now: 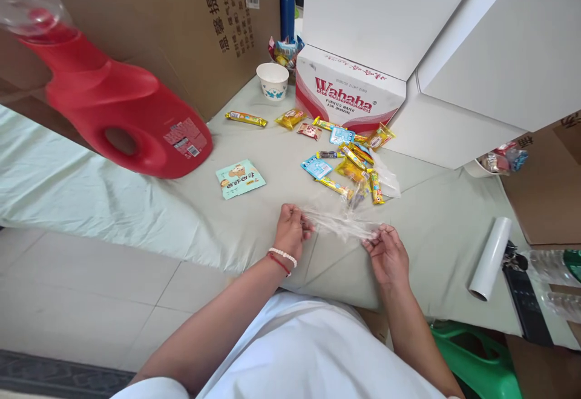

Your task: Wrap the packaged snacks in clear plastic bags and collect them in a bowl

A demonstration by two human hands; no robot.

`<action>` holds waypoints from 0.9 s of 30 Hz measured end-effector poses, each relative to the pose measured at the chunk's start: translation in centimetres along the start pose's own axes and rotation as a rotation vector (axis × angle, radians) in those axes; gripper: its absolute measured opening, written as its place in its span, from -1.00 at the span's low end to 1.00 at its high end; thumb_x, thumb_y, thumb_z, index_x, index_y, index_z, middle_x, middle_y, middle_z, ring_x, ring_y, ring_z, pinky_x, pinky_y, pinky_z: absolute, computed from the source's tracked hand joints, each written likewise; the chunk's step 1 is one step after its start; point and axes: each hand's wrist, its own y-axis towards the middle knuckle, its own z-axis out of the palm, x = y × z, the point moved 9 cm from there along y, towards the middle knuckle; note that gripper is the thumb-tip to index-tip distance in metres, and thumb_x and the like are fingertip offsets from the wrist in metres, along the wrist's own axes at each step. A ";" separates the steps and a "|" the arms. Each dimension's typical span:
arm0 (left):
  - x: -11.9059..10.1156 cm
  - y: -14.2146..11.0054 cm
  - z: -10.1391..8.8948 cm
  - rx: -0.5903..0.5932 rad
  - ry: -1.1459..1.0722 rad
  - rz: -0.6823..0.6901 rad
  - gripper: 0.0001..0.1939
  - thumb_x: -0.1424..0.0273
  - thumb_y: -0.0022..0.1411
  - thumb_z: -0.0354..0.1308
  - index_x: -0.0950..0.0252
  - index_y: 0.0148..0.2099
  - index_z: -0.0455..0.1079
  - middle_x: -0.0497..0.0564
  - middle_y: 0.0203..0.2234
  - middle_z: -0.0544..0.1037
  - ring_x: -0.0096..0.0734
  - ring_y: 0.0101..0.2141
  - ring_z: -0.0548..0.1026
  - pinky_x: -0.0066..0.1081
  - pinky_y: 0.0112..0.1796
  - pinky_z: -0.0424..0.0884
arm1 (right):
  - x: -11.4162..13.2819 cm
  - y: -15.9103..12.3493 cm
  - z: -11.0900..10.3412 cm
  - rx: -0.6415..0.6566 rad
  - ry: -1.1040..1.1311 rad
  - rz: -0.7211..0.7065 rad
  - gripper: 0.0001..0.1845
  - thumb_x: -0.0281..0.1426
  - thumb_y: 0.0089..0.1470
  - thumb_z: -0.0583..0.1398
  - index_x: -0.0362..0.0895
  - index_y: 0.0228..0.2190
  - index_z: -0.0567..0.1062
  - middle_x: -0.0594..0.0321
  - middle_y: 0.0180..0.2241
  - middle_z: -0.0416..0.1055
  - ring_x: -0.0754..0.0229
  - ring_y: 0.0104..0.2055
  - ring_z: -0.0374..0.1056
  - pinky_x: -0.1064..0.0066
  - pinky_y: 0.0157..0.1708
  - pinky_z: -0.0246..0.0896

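A clear, thin plastic bag is stretched between my two hands above the cloth-covered table. My left hand is closed on its left end, with beaded bracelets on the wrist. At the right end, the fingers of my right hand pinch the same plastic. Just beyond the bag lies a loose pile of snacks: yellow stick packets, blue packets and a yellow pouch. A pale green packet lies flat, left of the pile.
A big red jug stands at the left. Behind the snacks are a paper cup, a Wahaha carton and white boxes. To the right lie a white roll and plastic bottles. A green stool is below.
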 end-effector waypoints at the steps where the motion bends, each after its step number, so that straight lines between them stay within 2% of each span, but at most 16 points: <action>1: -0.5 0.1 -0.4 -0.023 0.031 0.049 -0.78 0.25 0.30 0.09 0.16 -0.23 0.08 -0.25 -0.53 0.29 -0.64 -0.67 0.28 -0.63 -0.64 0.15 | 0.1 0.1 -0.1 -0.027 -0.046 -0.023 -0.69 -0.27 -0.06 0.41 -0.05 -0.31 0.44 0.47 -0.47 0.36 0.36 -0.46 0.30 0.44 -0.36 0.43; 3: -1.5 0.2 -1.2 -0.038 0.095 0.119 -0.81 0.26 0.32 0.05 0.16 -0.24 0.07 -0.27 -0.57 0.22 -0.65 -0.70 0.15 -0.63 -0.67 0.06 | 0.4 0.2 -0.2 -0.080 -0.169 -0.079 -0.67 -0.20 -0.01 0.38 -0.05 -0.27 0.43 0.47 -0.47 0.33 0.37 -0.50 0.26 0.53 -0.52 0.31; 5: -2.0 0.4 -2.2 -0.007 0.185 0.130 -0.84 0.27 0.32 0.04 0.16 -0.24 0.09 -0.28 -0.61 0.17 -0.61 -0.70 0.12 -0.60 -0.67 0.06 | 0.7 0.3 -0.4 -0.107 -0.308 -0.130 -0.68 -0.14 0.05 0.33 -0.06 -0.26 0.42 0.46 -0.45 0.32 0.38 -0.55 0.21 0.57 -0.65 0.15; 7: -2.2 0.5 -3.6 0.033 0.330 0.131 -0.85 0.25 0.32 0.02 0.17 -0.24 0.13 -0.27 -0.63 0.13 -0.56 -0.70 0.13 -0.56 -0.67 0.10 | 0.8 0.5 -0.6 -0.109 -0.432 -0.159 -0.68 -0.11 0.09 0.28 -0.07 -0.25 0.41 0.45 -0.46 0.30 0.40 -0.62 0.15 0.56 -0.72 0.02; 9: -2.8 0.3 -5.7 0.013 0.574 0.206 -0.86 0.24 0.31 0.03 0.18 -0.23 0.20 -0.24 -0.64 0.17 -0.48 -0.67 0.21 -0.47 -0.61 0.22 | 0.5 0.8 -0.9 -0.095 -0.539 -0.151 -0.66 -0.08 0.13 0.24 -0.07 -0.23 0.42 0.44 -0.46 0.29 0.40 -0.64 0.13 0.54 -0.73 0.00; 10: -3.4 -0.1 -6.7 -0.036 0.731 0.298 -0.86 0.25 0.29 0.06 0.20 -0.19 0.25 -0.19 -0.61 0.25 -0.42 -0.62 0.30 -0.40 -0.56 0.31 | 0.2 0.9 -1.1 -0.080 -0.593 -0.141 -0.65 -0.07 0.14 0.22 -0.08 -0.22 0.43 0.43 -0.46 0.29 0.39 -0.64 0.14 0.53 -0.72 0.01; 12: -5.4 -2.0 -7.7 -0.171 1.060 0.620 -0.75 0.31 0.24 0.15 0.26 -0.05 0.34 0.01 -0.43 0.48 -0.21 -0.40 0.51 -0.21 -0.34 0.47 | -0.2 1.0 -1.2 -0.039 -0.692 -0.135 -0.64 -0.05 0.17 0.18 -0.07 -0.21 0.44 0.40 -0.45 0.31 0.36 -0.63 0.17 0.51 -0.69 0.05; 13: -6.2 -3.5 -7.3 -0.213 1.194 0.832 -0.69 0.36 0.24 0.17 0.27 0.03 0.37 0.12 -0.29 0.54 -0.10 -0.23 0.56 -0.10 -0.19 0.48 | -0.3 1.0 -1.1 -0.017 -0.737 -0.146 -0.64 -0.04 0.19 0.16 -0.07 -0.20 0.45 0.38 -0.44 0.33 0.35 -0.61 0.19 0.50 -0.67 0.08; 14: -6.5 -5.1 -6.3 -0.196 1.305 1.053 -0.64 0.43 0.25 0.17 0.23 0.10 0.39 0.17 -0.17 0.57 -0.03 -0.07 0.55 -0.01 -0.02 0.43 | -0.4 1.0 -0.9 0.004 -0.775 -0.163 -0.63 -0.04 0.20 0.14 -0.07 -0.20 0.46 0.36 -0.44 0.35 0.33 -0.60 0.20 0.48 -0.64 0.11; 15: -6.2 -6.6 -5.0 -0.118 1.393 1.256 -0.58 0.49 0.26 0.15 0.15 0.15 0.39 0.17 -0.06 0.57 -0.01 0.06 0.51 0.06 0.12 0.33 | -0.3 0.9 -0.7 0.020 -0.805 -0.184 -0.63 -0.04 0.22 0.13 -0.07 -0.19 0.46 0.35 -0.44 0.36 0.31 -0.58 0.22 0.46 -0.61 0.14; 17: -4.4 -8.5 -2.1 0.217 1.520 1.511 -0.41 0.62 0.28 0.06 -0.02 0.24 0.35 0.05 0.07 0.57 -0.13 0.21 0.42 0.08 0.30 0.07 | -0.2 0.8 -0.3 0.047 -0.850 -0.215 -0.62 -0.04 0.24 0.09 -0.07 -0.18 0.47 0.32 -0.44 0.38 0.27 -0.56 0.24 0.44 -0.56 0.18; 19: -2.9 -8.5 -0.1 0.558 1.579 1.496 -0.27 0.68 0.26 -0.03 -0.05 0.37 0.21 0.01 0.21 0.50 -0.26 0.25 0.38 0.03 0.36 -0.04 | -0.1 0.8 -0.1 0.064 -0.886 -0.225 -0.61 -0.05 0.25 0.07 -0.07 -0.18 0.48 0.30 -0.43 0.41 0.25 -0.56 0.25 0.41 -0.54 0.20; 20: -2.8 -7.6 0.5 0.639 1.595 1.410 -0.25 0.68 0.27 -0.06 0.01 0.42 0.13 0.04 0.27 0.44 -0.29 0.25 0.39 0.02 0.37 -0.02 | 0.0 0.7 -0.2 0.067 -0.902 -0.226 -0.61 -0.05 0.25 0.06 -0.07 -0.17 0.48 0.30 -0.43 0.41 0.25 -0.56 0.25 0.41 -0.53 0.21; 22: -3.2 -5.0 0.8 0.617 1.621 1.198 -0.32 0.59 0.34 -0.10 0.18 0.46 0.06 0.15 0.32 0.35 -0.26 0.24 0.41 0.04 0.33 0.10 | 0.1 0.4 -0.6 0.060 -0.928 -0.222 -0.61 -0.06 0.25 0.06 -0.07 -0.16 0.48 0.28 -0.41 0.43 0.24 -0.55 0.26 0.40 -0.51 0.22; 24: -3.6 -2.6 0.1 0.507 1.664 1.031 -0.46 0.43 0.43 -0.12 0.22 0.41 0.17 0.16 0.33 0.35 -0.18 0.28 0.36 0.09 0.28 0.18 | 0.3 -0.1 -1.5 0.044 -0.952 -0.208 -0.60 -0.07 0.26 0.05 -0.07 -0.14 0.49 0.27 -0.41 0.44 0.22 -0.53 0.29 0.39 -0.50 0.24; 27: -2.8 -1.5 -1.6 0.487 1.736 0.984 -0.54 0.26 0.47 -0.08 0.18 0.32 0.32 0.13 0.34 0.33 -0.10 0.35 0.25 0.16 0.31 0.08 | 0.6 -0.7 -3.1 0.092 -1.048 -0.167 -0.59 -0.09 0.26 0.03 -0.07 -0.12 0.51 0.24 -0.40 0.49 0.18 -0.50 0.34 0.36 -0.45 0.28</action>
